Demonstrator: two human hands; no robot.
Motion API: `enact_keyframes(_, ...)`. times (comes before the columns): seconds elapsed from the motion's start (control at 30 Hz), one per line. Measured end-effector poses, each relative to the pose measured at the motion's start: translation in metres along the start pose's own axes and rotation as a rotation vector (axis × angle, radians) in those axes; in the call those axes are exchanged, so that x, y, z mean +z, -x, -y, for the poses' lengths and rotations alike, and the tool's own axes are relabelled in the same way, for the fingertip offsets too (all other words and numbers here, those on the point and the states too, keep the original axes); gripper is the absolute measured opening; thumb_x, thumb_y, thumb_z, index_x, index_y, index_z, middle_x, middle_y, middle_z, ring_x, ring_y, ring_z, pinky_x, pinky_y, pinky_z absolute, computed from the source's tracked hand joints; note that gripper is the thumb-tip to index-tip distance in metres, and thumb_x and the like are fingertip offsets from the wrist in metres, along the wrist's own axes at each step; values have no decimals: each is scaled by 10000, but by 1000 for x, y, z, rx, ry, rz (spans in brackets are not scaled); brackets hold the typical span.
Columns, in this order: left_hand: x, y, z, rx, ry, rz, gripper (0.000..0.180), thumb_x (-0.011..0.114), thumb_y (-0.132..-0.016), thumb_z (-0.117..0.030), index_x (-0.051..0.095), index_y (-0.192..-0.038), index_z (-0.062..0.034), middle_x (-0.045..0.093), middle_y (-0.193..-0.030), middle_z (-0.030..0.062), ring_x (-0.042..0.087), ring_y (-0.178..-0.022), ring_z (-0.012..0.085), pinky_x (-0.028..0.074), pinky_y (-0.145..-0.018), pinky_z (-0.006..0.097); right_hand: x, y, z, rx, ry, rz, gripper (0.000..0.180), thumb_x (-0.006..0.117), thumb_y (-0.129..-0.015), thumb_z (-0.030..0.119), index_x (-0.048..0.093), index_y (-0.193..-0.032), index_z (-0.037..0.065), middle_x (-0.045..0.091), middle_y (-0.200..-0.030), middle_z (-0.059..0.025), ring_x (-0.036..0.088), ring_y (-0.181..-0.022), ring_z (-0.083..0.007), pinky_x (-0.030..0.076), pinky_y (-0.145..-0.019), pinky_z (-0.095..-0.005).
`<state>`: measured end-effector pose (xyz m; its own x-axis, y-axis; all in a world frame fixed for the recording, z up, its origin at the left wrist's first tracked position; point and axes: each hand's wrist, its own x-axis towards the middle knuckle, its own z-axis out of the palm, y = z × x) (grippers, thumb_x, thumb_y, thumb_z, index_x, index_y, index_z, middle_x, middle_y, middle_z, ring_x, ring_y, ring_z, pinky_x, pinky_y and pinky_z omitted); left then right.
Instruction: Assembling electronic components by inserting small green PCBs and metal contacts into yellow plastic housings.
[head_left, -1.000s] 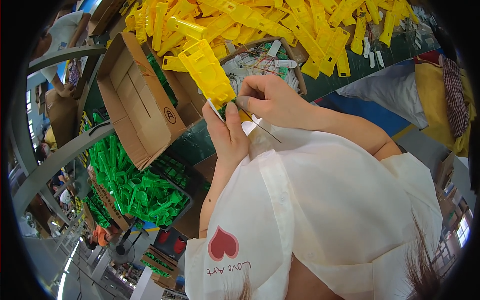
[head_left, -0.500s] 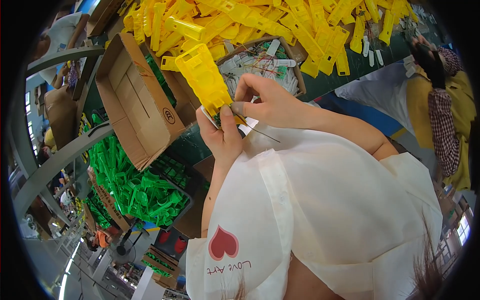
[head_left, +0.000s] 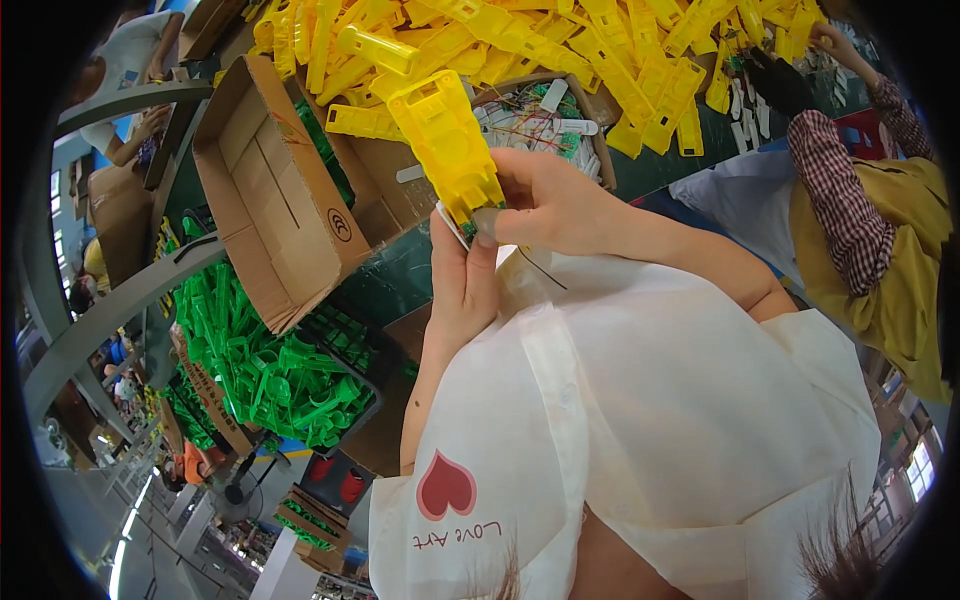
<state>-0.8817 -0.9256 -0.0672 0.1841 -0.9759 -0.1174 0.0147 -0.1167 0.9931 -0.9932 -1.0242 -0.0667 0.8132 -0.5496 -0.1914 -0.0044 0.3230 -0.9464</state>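
Note:
Both of my hands meet on a yellow plastic housing (head_left: 445, 145) held up close in front of my chest. My left hand (head_left: 462, 275) grips its lower end from below, thumb up against a small white part and a green circuit board at the bottom edge. My right hand (head_left: 545, 205) pinches the same lower end from the right, fingertips on the board. A thin wire hangs from there across my white apron (head_left: 640, 400). Behind the housing sits a small cardboard tray (head_left: 600, 150) with white and green parts and wires.
A big heap of yellow housings (head_left: 560, 50) covers the green table's far side. An empty open cardboard box (head_left: 270, 200) stands at left, with a crate of green plastic parts (head_left: 270, 370) below it. A co-worker in a checked sleeve (head_left: 850, 190) and mustard apron reaches in at right.
The yellow housing has been lifted slightly and tilted more upright. The co-worker at right has leaned further into view, an arm now stretched toward the yellow heap.

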Motion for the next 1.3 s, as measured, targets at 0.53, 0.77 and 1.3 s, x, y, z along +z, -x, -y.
enact_keyframes(0.53, 2, -13, 13, -15, -172, -190, 345, 403, -874, -81, 297, -1193, -4, 504, -1025, 131, 519, -924, 211, 397, -793, 287, -8, -4, 2, -205, 648, -314, 319, 557, -725, 79, 470, -1022, 2, 559, -922, -85, 538, -799, -112, 428, -675, -222)
enact_keyframes(0.77, 3, -17, 18, 148, -530, -182, 483, 466, -788, 9, 259, -1224, -4, 497, -1005, 194, 533, -892, 324, 427, -749, 338, 7, -8, -1, -164, 368, -273, 163, 595, -742, 118, 544, -825, -13, 593, -669, -66, 549, -558, -104, 437, -522, -216)
enact_keyframes(1.3, 4, -17, 21, 108, -545, -188, 403, 441, -813, -14, 282, -1180, 26, 513, -940, 200, 544, -841, 314, 442, -691, 348, 10, -23, -18, -150, 339, -291, 133, 571, -773, 119, 551, -756, -11, 546, -595, -52, 486, -508, -91, 386, -475, -216)
